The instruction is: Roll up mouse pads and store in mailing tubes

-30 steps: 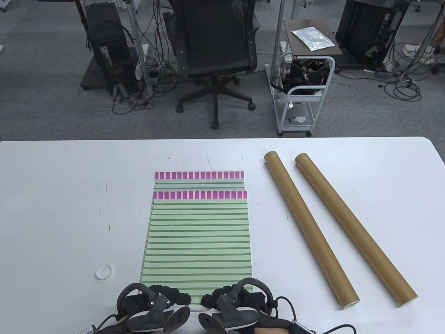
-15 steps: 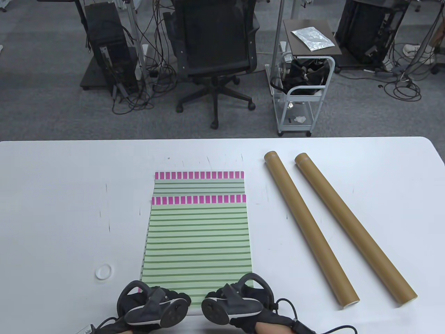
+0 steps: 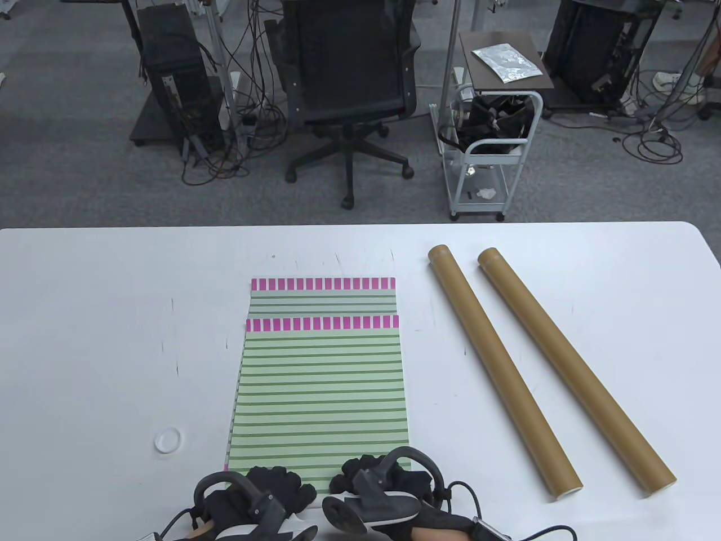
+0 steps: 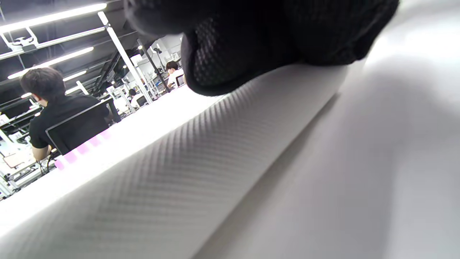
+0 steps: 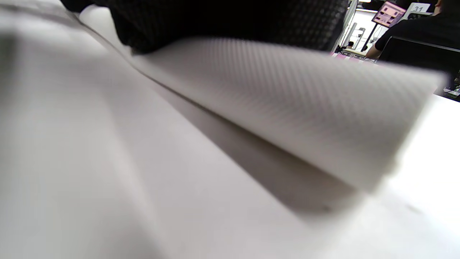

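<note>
Two green-striped mouse pads with pink top bands lie stacked at the table's middle. The top mouse pad (image 3: 321, 394) sits shifted toward me over the lower pad (image 3: 321, 296). My left hand (image 3: 276, 486) and right hand (image 3: 369, 478) grip the top pad's near edge side by side, fingers curled over it. The left wrist view shows gloved fingers (image 4: 251, 43) on the pad's white textured underside (image 4: 201, 162), which is lifted and curled. The right wrist view shows my fingers (image 5: 222, 21) holding the raised edge (image 5: 287, 97) off the table. Two brown mailing tubes (image 3: 498, 366) (image 3: 572, 369) lie to the right.
A small white ring-shaped cap (image 3: 168, 439) lies on the table (image 3: 84, 338) left of the pads. Both tubes run diagonally, open ends near the front edge. Beyond the far edge stand an office chair (image 3: 349, 73) and a cart (image 3: 490, 146).
The top pad slid a little toward me, baring more of the lower pad. My fingers then moved forward and curled over its near edge, lifting it.
</note>
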The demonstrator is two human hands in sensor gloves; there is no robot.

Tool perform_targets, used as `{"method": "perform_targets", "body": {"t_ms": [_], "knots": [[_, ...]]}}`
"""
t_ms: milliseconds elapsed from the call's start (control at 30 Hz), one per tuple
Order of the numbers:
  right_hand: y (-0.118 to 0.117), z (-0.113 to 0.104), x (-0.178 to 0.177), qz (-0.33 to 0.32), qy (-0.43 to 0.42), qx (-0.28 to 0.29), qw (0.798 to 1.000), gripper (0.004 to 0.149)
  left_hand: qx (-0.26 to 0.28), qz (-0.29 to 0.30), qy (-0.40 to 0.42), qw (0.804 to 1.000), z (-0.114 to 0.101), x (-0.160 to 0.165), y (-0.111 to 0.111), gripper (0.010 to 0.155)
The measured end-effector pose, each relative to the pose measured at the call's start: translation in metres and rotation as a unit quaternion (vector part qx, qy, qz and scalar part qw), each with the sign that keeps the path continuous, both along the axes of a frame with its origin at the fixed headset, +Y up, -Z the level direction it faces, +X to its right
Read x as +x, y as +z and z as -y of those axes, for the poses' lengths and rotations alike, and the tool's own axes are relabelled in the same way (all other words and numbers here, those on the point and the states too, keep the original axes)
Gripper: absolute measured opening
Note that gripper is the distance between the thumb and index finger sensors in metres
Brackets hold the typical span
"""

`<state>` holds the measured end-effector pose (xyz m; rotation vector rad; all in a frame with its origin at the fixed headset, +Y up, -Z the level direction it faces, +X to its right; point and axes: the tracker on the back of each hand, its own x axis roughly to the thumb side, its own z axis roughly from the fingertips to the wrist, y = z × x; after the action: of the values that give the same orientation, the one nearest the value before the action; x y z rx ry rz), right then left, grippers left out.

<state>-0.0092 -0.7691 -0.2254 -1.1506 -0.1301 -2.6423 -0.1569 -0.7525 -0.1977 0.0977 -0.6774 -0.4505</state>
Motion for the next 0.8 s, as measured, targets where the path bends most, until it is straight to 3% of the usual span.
{"method": "perform_targets", "body": {"t_ms": [67,133,233,300,400,500,667,800], "knots": [[0.000,0.002,0.000,0.005,-0.009,-0.015,1.000,0.053,-0.013,-0.015,0.011,1.000,-0.001,-0.003,-0.004,0.052],[-0.002,0.004,0.000,0.002,0.006,-0.026,1.000,0.049,-0.029,-0.022,0.017,0.999,0.001,-0.004,-0.007,0.042],[-0.003,0.002,-0.001,-0.001,-0.001,-0.022,1.000,0.046,-0.059,-0.032,0.034,0.997,0.001,-0.007,-0.011,0.042],[-0.007,-0.001,0.005,0.010,-0.030,-0.041,0.999,0.046,-0.086,-0.032,0.042,0.995,0.001,-0.007,-0.010,0.056],[-0.010,-0.002,0.010,0.020,-0.059,-0.101,0.993,0.064,-0.041,-0.032,0.019,0.998,0.005,-0.005,-0.011,0.053],[-0.005,-0.003,0.006,-0.003,-0.004,-0.010,1.000,0.059,-0.053,-0.041,0.029,0.997,0.005,-0.006,-0.014,0.051],[-0.008,-0.009,0.008,0.010,-0.047,-0.016,0.999,0.058,-0.064,-0.039,0.033,0.997,0.004,-0.009,-0.018,0.049],[-0.005,-0.011,0.007,0.001,-0.047,-0.018,0.999,0.057,-0.126,-0.050,0.053,0.989,0.002,-0.015,-0.023,0.057]]}}
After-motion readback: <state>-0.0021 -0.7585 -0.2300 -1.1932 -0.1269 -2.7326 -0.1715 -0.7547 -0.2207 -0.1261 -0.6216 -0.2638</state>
